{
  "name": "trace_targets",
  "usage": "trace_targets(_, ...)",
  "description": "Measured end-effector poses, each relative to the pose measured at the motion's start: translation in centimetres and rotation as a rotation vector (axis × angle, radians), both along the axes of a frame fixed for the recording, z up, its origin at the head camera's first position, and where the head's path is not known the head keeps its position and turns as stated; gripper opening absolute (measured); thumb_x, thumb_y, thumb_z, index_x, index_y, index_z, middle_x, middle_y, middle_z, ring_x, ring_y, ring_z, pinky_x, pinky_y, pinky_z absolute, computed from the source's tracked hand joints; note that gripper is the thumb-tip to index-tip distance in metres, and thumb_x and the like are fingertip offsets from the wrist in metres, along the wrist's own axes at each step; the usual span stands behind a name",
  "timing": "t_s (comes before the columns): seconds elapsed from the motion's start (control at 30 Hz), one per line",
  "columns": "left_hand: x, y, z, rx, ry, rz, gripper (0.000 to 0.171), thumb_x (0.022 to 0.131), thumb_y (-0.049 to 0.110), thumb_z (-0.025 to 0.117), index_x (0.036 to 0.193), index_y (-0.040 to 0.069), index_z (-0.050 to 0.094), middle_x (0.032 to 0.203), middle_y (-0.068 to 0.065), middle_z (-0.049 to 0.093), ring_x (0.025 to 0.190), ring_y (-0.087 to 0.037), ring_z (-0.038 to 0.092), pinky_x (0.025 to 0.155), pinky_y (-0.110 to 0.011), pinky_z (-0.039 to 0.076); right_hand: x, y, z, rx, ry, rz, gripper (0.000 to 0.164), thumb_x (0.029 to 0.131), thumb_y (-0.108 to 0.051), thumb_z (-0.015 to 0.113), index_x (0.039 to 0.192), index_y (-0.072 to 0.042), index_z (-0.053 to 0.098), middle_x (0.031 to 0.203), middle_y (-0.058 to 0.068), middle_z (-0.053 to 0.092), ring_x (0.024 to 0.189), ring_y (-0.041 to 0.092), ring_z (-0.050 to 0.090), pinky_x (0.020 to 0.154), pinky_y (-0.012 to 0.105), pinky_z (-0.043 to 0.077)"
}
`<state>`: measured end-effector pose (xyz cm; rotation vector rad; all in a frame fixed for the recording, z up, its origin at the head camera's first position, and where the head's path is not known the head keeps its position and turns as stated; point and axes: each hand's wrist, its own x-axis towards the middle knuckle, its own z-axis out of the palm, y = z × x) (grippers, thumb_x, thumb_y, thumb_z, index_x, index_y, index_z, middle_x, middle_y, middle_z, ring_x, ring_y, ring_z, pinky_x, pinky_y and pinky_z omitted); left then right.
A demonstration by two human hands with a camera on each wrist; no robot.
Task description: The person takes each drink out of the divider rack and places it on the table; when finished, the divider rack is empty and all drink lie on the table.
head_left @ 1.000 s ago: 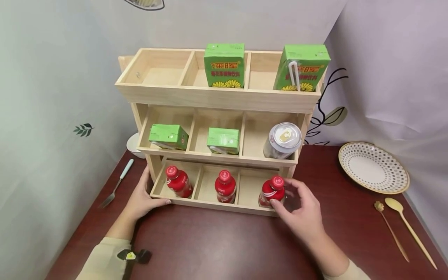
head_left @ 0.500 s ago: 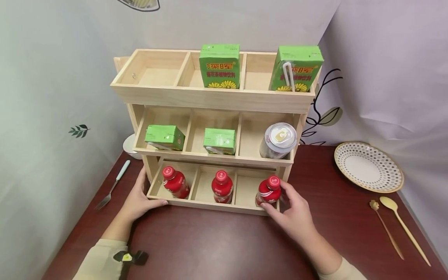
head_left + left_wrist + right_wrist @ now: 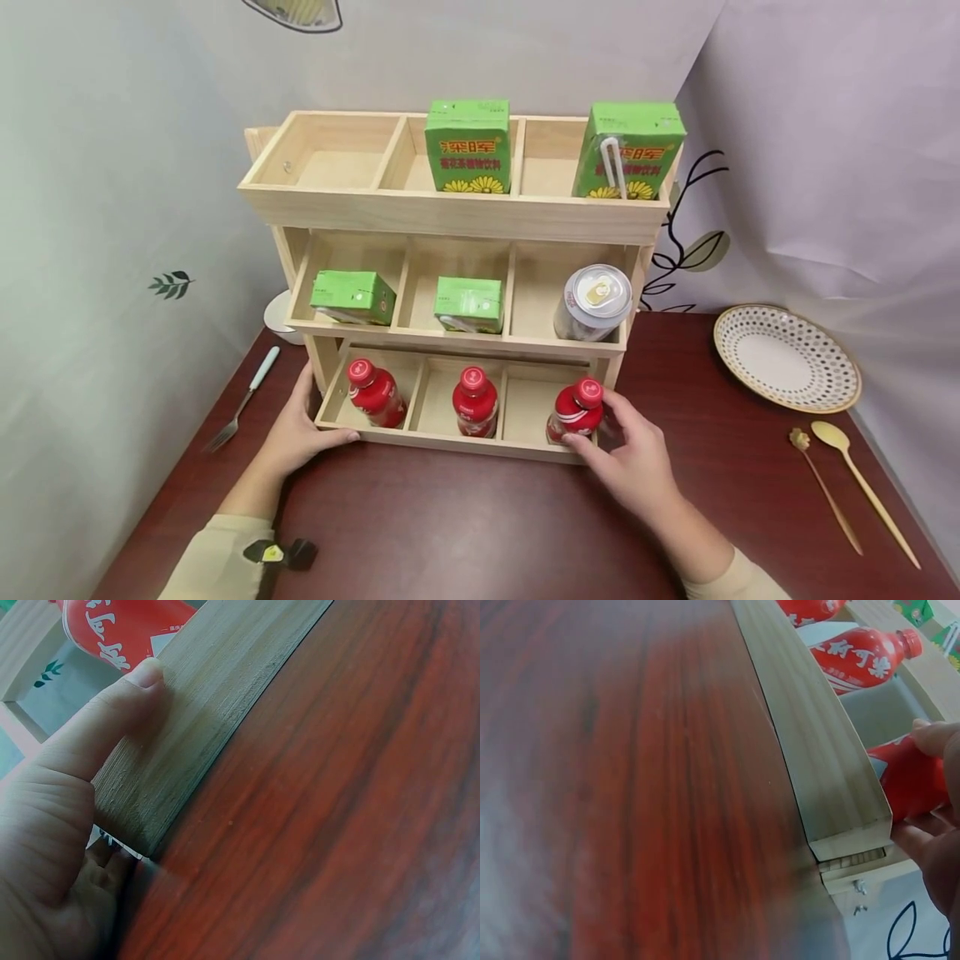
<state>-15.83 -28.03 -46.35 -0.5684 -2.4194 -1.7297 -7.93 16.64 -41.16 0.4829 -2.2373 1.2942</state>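
A three-tier wooden rack (image 3: 450,210) stands on the table, each tier split into compartments. My left hand (image 3: 295,433) grips its bottom left corner, thumb on the front board and fingers behind the side, as the left wrist view shows. In the bottom tier's right compartment is a red-labelled bottle (image 3: 576,413) with a red cap. My right hand (image 3: 637,458) holds this bottle, thumb at the front and fingers around its right side; the far fingertips are hidden. Two like bottles occupy the middle compartment (image 3: 476,407) and the left compartment (image 3: 378,398).
Green drink cartons stand in the top tier (image 3: 469,150) and middle tier (image 3: 352,293). A silver can (image 3: 594,302) is at middle right. A fork (image 3: 243,400) and white bowl (image 3: 279,317) lie left; a dotted plate (image 3: 787,358) and two gold spoons (image 3: 873,492) lie right.
The head view has shifted slightly. My right hand's fingers have drawn in a little closer around the right bottle. The left hand keeps its hold on the rack's corner.
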Motion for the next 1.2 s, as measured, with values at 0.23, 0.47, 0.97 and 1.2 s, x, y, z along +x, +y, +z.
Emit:
trace_targets(0.23, 0.1, 0.3, 0.2, -0.024, -0.023, 0.022, 0.126, 0.055, -0.003, 0.092, 0.155, 0.015, 0.017, 0.150, -0.017, 0.030, 0.132, -0.025, 0.033, 0.097, -0.018, 0.035, 0.3, 1.1, 1.2, -0.060, -0.038, 0.010, 0.071, 0.060, 0.012, 0.086, 0.125, 0.004, 0.057, 0.107, 0.014, 0.068, 0.095, 0.009, 0.065, 0.080, 0.024, 0.051)
trace_targets(0.47, 0.0, 0.2, 0.1, -0.020, -0.008, 0.012, 0.126, 0.055, -0.004, 0.092, 0.155, 0.013, 0.017, 0.150, -0.020, 0.029, 0.132, -0.032, 0.032, 0.097, -0.019, 0.035, -0.5, 4.1, 0.9, -0.082, -0.049, 0.011, 0.078, 0.059, 0.010, 0.088, 0.129, -0.006, 0.058, 0.109, 0.010, 0.068, 0.093, 0.011, 0.065, 0.079, 0.024, 0.051)
trace_targets(0.97, 0.0, 0.1, 0.2, -0.029, -0.030, 0.026, 0.126, 0.055, -0.003, 0.092, 0.155, 0.017, 0.017, 0.151, -0.015, 0.030, 0.132, -0.025, 0.034, 0.096, -0.020, 0.037, -1.9, 11.4, 2.2, -0.394, -0.237, 0.009, 0.070, 0.068, 0.022, 0.075, 0.130, 0.003, 0.052, 0.113, 0.007, 0.066, 0.095, 0.014, 0.066, 0.076, 0.025, 0.053)
trace_targets(1.2, 0.3, 0.1, 0.1, -0.050, -0.034, 0.038, 0.126, 0.056, -0.003, 0.092, 0.155, 0.019, 0.016, 0.150, -0.013, 0.031, 0.131, -0.016, 0.036, 0.095, -0.018, 0.038, -3.3, 12.1, -0.8, -0.164, -0.327, -0.113, 0.069, 0.069, 0.003, 0.085, 0.129, -0.003, 0.050, 0.111, 0.001, 0.065, 0.092, 0.007, 0.064, 0.075, 0.021, 0.053)
